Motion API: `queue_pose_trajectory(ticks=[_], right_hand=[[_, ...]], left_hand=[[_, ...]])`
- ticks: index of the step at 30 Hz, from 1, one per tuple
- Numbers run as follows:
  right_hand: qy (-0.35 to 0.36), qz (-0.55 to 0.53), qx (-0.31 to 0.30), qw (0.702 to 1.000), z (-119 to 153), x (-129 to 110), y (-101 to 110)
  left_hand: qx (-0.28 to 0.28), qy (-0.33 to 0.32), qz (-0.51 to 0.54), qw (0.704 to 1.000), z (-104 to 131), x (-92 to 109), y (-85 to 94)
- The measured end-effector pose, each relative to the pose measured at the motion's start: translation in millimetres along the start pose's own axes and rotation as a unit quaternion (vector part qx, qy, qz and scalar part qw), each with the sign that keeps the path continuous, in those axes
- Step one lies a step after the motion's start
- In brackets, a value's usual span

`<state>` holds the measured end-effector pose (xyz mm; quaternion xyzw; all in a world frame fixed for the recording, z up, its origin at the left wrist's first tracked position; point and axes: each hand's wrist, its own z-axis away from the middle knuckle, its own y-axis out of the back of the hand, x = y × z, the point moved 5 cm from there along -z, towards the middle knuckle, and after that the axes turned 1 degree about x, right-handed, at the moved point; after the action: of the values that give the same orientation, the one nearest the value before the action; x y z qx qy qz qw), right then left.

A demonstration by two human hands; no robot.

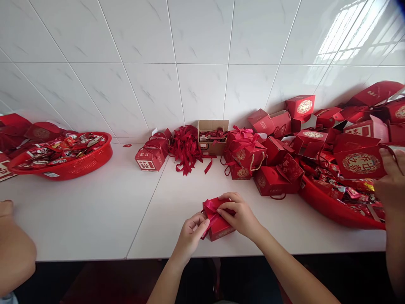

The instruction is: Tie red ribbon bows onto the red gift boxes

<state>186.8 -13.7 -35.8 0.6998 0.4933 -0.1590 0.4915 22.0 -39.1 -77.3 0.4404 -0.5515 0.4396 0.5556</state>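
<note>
A small red box (pixel 220 230) sits near the table's front edge, with a pink-red ribbon bow (pixel 211 207) on its top. At the box's left side, my left hand (pixel 193 230) is closed, thumb and fingers pinching the ribbon. My right hand (pixel 236 212) reaches over the box from the right; its thumb and index finger pinch the ribbon by the bow, and its other fingers rest along the box's far edge. Behind the box lie a heap of loose dark red ribbons (pixel 186 147) and a cardboard box (pixel 212 147) holding small red pieces.
Red baskets of wrapped sweets stand left (pixel 76 164) and right (pixel 335 211). Red gift boxes (pixel 242 154) are piled behind and to the right; another (pixel 152 156) stands left of the ribbons. Another person's hand (pixel 392 177) holds a box at right; an arm (pixel 15 253) is at left.
</note>
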Motion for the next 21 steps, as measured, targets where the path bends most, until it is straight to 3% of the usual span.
queue_pose_trajectory(ticks=[3, 6, 8, 11, 17, 21], right_hand=[[-0.027, -0.060, 0.024, 0.998, 9.0, 9.5, 10.5], [-0.065, -0.151, 0.110, 0.980, 28.7, 33.1, 29.0], [-0.098, -0.187, 0.160, 0.964, 46.3, 52.7, 37.5], [-0.157, -0.199, 0.180, 0.950, 72.2, 76.8, 38.9], [-0.270, -0.214, 0.251, 0.904, 106.3, 102.0, 37.1], [-0.285, -0.240, 0.291, 0.881, 108.9, 110.5, 40.1]], left_hand=[[-0.005, -0.015, 0.001, 1.000, 5.1, -4.3, 0.5], [-0.019, -0.035, -0.039, 0.998, 12.4, -11.2, 0.1], [-0.007, -0.034, -0.085, 0.996, 15.3, -17.2, 0.3], [0.021, -0.031, -0.136, 0.990, 12.5, -22.0, -1.9], [0.015, -0.054, -0.172, 0.983, -18.6, -17.7, -22.5], [0.007, -0.052, -0.162, 0.985, -49.5, -20.0, -44.9]])
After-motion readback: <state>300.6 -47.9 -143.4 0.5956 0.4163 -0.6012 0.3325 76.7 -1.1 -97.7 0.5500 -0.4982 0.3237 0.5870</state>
